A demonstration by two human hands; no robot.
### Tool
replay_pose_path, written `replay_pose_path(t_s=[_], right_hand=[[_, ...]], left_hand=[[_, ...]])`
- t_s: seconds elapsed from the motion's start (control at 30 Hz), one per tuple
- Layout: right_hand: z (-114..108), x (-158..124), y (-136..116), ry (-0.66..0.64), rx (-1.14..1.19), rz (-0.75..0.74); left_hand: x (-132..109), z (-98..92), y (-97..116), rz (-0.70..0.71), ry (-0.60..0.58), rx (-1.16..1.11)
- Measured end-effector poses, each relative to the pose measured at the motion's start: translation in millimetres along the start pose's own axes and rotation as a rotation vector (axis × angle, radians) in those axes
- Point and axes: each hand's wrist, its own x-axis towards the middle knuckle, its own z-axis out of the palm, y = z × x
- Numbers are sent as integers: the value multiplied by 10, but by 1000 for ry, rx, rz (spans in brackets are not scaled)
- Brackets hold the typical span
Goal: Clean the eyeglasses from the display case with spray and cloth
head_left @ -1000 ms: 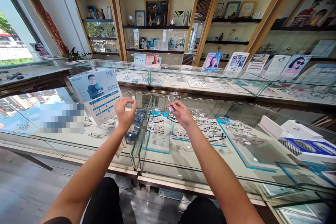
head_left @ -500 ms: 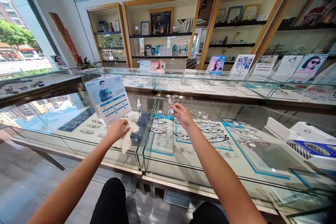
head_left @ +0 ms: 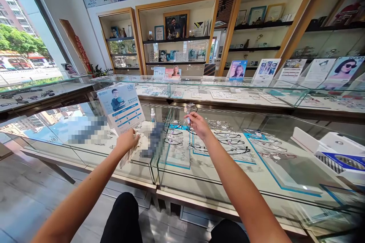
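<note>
Between the fingertips of my right hand (head_left: 197,124) is a pair of eyeglasses (head_left: 190,108), held up above the glass counter. The lenses and thin frame rise over my fingers; the rest is partly hidden by the hand. My left hand (head_left: 127,142) is closed on a cream cloth (head_left: 144,136) at the left section of the counter. One corner of the cloth hangs below that hand, and part of it lies beside a blurred dark blue patch. Just behind the cloth stands a small white spray bottle (head_left: 153,115).
Several eyeglass frames (head_left: 232,142) rest on blue-edged trays within the glass showcase (head_left: 211,178). A blue and white leaflet (head_left: 121,104) stands behind my left hand. To the right sits an opened white box (head_left: 327,148). Another glass showcase (head_left: 196,87) runs across behind.
My left hand has pulled slightly, with the cloth's hanging corner now farther left, under the hand. My right hand still holds the eyeglasses up. The view has shifted slightly.
</note>
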Motion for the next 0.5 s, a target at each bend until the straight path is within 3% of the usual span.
replay_pose_path(t_s=[0.23, 0.37, 0.5], right_hand=[[18, -13, -20, -10, 0, -2], [6, -5, -10, -4, 10, -6], [-24, 12, 28, 0, 12, -8]], left_hand=[[24, -14, 18, -15, 44, -147], [57, -67, -42, -122, 90, -350], [104, -138, -101, -251, 38, -615]])
